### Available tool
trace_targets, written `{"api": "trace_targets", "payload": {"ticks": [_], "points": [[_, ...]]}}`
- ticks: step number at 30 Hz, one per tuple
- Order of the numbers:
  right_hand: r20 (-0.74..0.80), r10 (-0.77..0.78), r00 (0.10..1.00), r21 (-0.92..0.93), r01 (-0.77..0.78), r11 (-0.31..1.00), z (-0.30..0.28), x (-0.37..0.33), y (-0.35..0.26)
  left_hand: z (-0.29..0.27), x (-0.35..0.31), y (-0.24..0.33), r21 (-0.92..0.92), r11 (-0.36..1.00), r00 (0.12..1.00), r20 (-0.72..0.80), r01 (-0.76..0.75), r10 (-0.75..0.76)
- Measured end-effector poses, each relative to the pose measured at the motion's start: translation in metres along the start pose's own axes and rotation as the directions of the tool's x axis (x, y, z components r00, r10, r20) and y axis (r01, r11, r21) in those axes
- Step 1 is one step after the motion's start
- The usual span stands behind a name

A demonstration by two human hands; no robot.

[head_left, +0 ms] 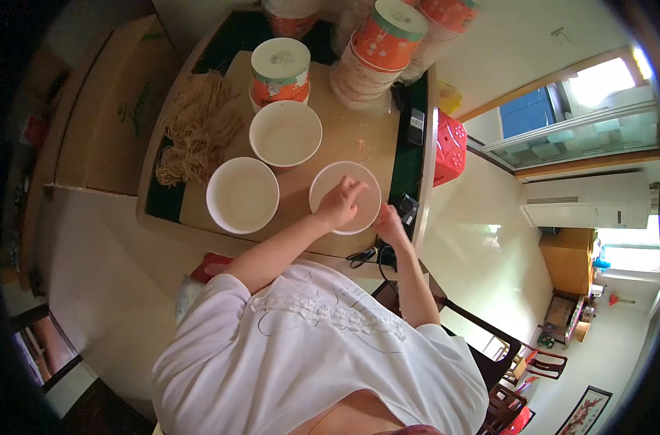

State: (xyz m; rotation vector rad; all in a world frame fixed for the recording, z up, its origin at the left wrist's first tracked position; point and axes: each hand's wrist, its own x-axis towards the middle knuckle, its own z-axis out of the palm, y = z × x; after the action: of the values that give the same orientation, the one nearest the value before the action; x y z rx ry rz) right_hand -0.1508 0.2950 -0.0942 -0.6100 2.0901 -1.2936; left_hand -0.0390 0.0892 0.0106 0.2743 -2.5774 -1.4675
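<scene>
A white-lined paper bucket [323,187] stands open side up near the front right of the table. Over its mouth is my left hand [339,204], with fingers bent and closed; anything pinched in them is too small to make out. My right hand [391,226] is at the bucket's right rim, its fingers drawn together in a pinch whose contents are hidden. Two more open paper buckets, one at the left [243,196] and one behind it [285,134], stand beside. A bundle of tan strings [196,123] lies at the table's left.
Behind the open buckets, an upside-down orange and green paper bucket [281,61] stands on others. Tall nested bucket stacks [370,69] rise at the back. Small black devices [407,210] and a cable [363,257] lie along the right edge. A red stool [450,148] stands beyond.
</scene>
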Motion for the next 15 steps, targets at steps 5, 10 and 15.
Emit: {"api": "trace_targets", "payload": {"ticks": [5, 10, 15], "points": [[-0.035, -0.156, 0.987, -0.177, 0.148, 0.973, 0.029, -0.014, -0.04, 0.013, -0.005, -0.018, 0.186, 0.971, 0.983, 0.128, -0.152, 0.129], [0.038, 0.029, 0.999, 0.111, -0.033, 0.993, 0.01, -0.04, -0.079, 0.015, -0.001, -0.039, -0.185, 0.973, 0.976, 0.193, 0.141, -0.105], [0.005, -0.002, 1.0, 0.188, 0.001, 0.982, 0.003, -0.032, -0.045, -0.001, 0.004, -0.022, -0.316, 0.919, 0.946, 0.294, 0.234, -0.139]]}}
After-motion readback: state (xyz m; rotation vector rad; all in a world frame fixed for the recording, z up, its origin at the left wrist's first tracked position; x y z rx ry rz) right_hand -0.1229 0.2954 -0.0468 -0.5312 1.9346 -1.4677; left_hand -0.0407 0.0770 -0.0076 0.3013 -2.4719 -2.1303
